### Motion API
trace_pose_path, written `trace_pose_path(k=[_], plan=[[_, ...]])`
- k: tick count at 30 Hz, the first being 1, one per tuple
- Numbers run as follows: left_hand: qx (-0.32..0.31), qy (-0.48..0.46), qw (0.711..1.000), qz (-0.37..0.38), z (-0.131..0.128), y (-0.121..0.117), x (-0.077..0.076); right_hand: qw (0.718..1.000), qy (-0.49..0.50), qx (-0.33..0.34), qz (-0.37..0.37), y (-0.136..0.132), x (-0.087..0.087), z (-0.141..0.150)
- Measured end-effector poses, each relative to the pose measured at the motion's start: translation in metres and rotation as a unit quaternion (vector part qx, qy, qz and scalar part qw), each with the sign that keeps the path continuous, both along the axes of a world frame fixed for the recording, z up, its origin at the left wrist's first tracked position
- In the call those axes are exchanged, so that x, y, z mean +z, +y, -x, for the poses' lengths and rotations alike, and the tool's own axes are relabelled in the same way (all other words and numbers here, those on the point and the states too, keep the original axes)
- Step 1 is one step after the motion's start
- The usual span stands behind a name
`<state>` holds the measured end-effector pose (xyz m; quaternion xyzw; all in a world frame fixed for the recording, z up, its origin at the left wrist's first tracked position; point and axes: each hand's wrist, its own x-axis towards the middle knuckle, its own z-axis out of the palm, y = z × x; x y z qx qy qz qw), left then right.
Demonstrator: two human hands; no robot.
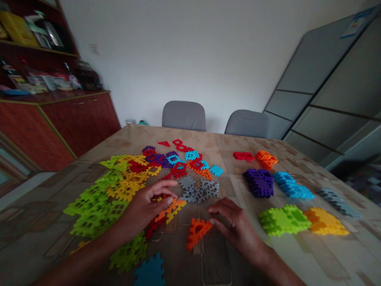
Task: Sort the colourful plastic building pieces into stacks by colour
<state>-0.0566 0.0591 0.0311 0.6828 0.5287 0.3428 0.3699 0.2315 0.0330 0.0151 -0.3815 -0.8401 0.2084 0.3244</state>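
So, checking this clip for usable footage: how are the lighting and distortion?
Head view: dim, flat light without harsh glare; wide-angle distortion leans the grey metal cabinet sharply; the left hand and right hand look slightly soft.

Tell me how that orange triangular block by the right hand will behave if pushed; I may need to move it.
The orange triangular plastic block looks stiff, holding its shape. Its cutout probably makes it light for its size. Its straight edges suggest it would slide, not roll.

The left hand curls inward; the right hand lies spread, palm down.
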Motion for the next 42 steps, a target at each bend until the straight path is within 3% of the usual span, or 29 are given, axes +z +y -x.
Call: trace_pose_path(k=[2, 5, 15, 19, 23, 29, 33, 36, 42], plan=[[-0.018, -0.083, 0.995, 0.051, -0.014, -0.011, -0.001, 1.0, 0.004, 0.003, -0.021, -0.005, 0.007, 0.005], [-0.035, -0.12, 0.989, 0.081, -0.027, -0.023, -0.005, 0.998, -0.008, 0.021, -0.064, -0.013, 0.017, 0.014], [-0.077, -0.141, 0.98, 0.117, -0.043, -0.04, -0.01, 0.994, -0.026, 0.052, -0.092, -0.018, 0.013, 0.023], [-0.074, -0.123, 0.986, 0.085, -0.04, -0.038, -0.008, 0.995, -0.024, 0.069, -0.071, -0.013, 0.018, 0.016], [-0.035, -0.056, 0.998, -0.005, -0.032, -0.034, -0.008, 0.996, 0.025, 0.081, -0.03, 0.001, 0.016, 0.001], [-0.071, 0.096, 0.993, 0.01, -0.029, -0.041, -0.02, 0.998, 0.004, 0.06, -0.015, 0.013, 0.005, -0.01], [-0.061, 0.258, 0.964, -0.037, -0.026, -0.053, -0.015, 0.999, -0.01, 0.048, -0.01, 0.01, 0.005, -0.01], [-0.095, 0.359, 0.928, -0.01, -0.023, -0.061, -0.013, 0.999, -0.03, 0.045, -0.002, 0.009, 0.003, -0.011], [-0.128, 0.376, 0.917, -0.015, -0.021, -0.063, -0.022, 0.994, -0.085, 0.063, 0.036, 0.007, 0.0, -0.011]])
